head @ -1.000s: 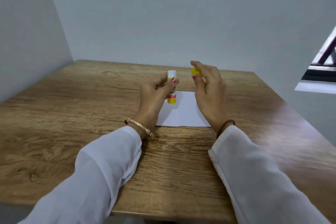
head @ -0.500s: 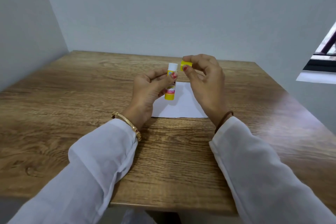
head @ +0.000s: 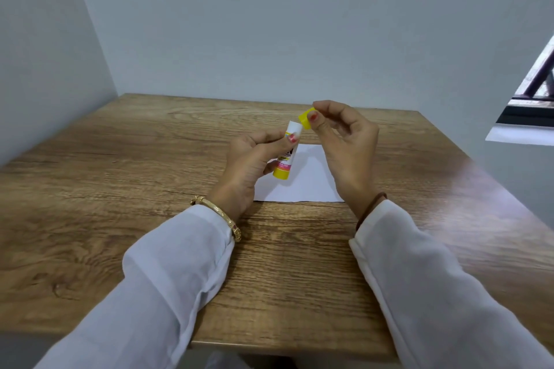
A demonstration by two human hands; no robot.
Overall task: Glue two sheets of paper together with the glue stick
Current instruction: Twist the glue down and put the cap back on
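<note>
The glue stick (head: pixel 287 150), its white top bare, is gripped tilted in the left hand (head: pixel 250 163) above the paper (head: pixel 305 181) lying flat between both wrists, while the right hand (head: pixel 344 141) pinches the yellow cap (head: pixel 306 118) just beside its top, so whether gluing is done or ahead I cannot tell.

The glue stick (head: pixel 284 159) carries a printed label with dark and pink bands, but its lettering is too blurred to read.
</note>
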